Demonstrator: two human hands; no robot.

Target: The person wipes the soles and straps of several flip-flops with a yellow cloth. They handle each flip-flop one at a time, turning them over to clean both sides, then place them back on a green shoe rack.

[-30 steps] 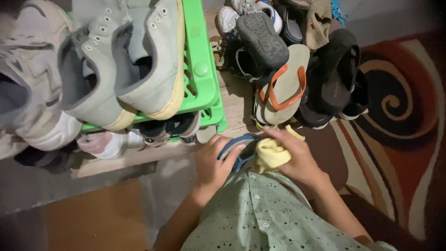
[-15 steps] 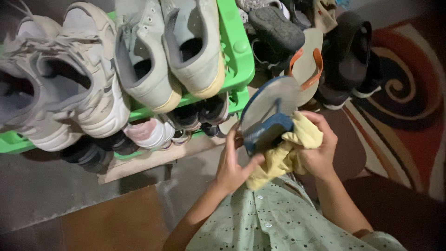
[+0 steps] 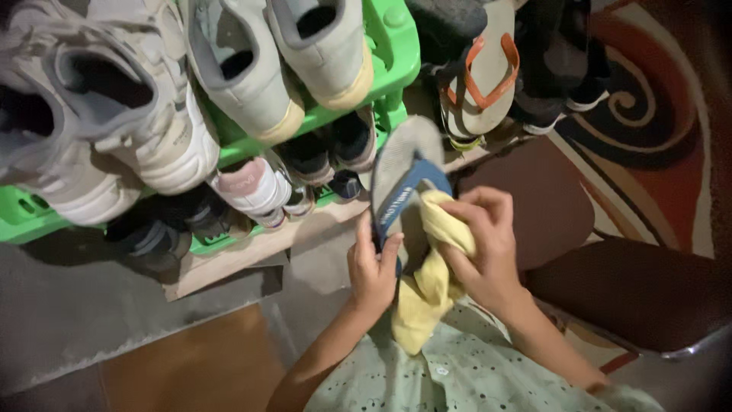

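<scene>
Across the top left of the view stands a green plastic shoe rack, the biggest thing here, with its near right corner just above the hands. On its upper shelf sit a pair of chunky pale grey sneakers toward the left end and a pair of grey-green lace-up shoes toward the right end, heels overhanging the near edge. Smaller dark and pinkish shoes are tucked on the lower shelf beneath them. A wooden board runs under the rack's near edge.

To the right lies a patterned rug in red, brown and cream swirls, and at its upper edge, just beside the rack's right end, a heap of footwear holds a beige flip-flop with orange straps and several black sandals.

Below the rack's near right corner, a grey flip-flop with a blue strap is held up off the floor, toe pointing toward the rack. The left hand has its fingers curled around the heel end, thumb pressed over the blue strap. The right hand has its fingers closed on a bunched yellow cloth, which it presses against the flip-flop's footbed; the cloth's loose end hangs down onto the person's pale green dotted shirt.
</scene>
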